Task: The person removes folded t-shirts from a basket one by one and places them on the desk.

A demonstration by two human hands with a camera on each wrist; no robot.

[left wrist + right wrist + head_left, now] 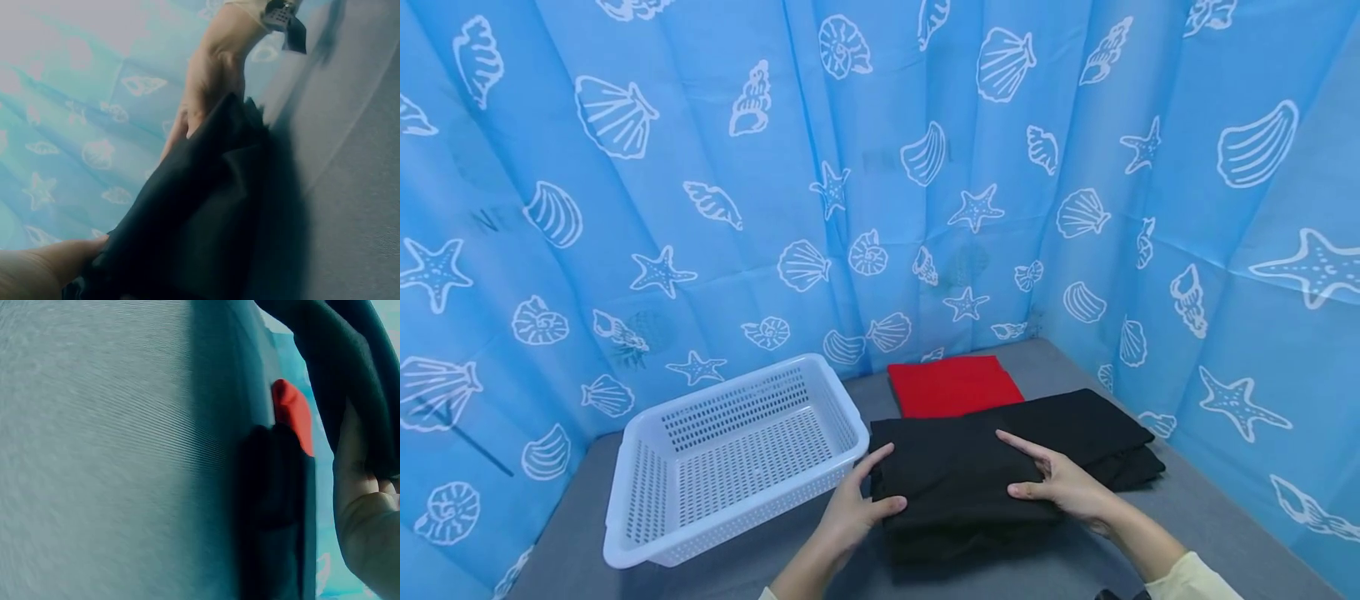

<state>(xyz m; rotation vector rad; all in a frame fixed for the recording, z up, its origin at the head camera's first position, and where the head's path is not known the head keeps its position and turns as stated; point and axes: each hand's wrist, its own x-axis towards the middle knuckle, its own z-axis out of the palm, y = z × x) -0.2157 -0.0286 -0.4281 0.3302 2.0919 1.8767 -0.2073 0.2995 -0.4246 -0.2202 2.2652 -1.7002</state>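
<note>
A folded black cloth [951,479] hangs between my two hands, raised off the grey table in the right wrist view. At its left edge my left hand [852,502] grips it, thumb on top and the other fingers partly hidden. My right hand [1063,483] holds the right side, with thumb and index finger over the upper face and the other fingers underneath. In the left wrist view the cloth [187,212] sags in soft folds from my right hand [212,84] down to my left hand [53,262].
A second folded black cloth [1086,425] lies on the grey table [1210,533] to the right. Behind them is a folded red cloth [955,385]. To the left stands a white perforated basket [730,512] with nothing in it. A blue shell-print curtain [880,208] encloses the back and sides.
</note>
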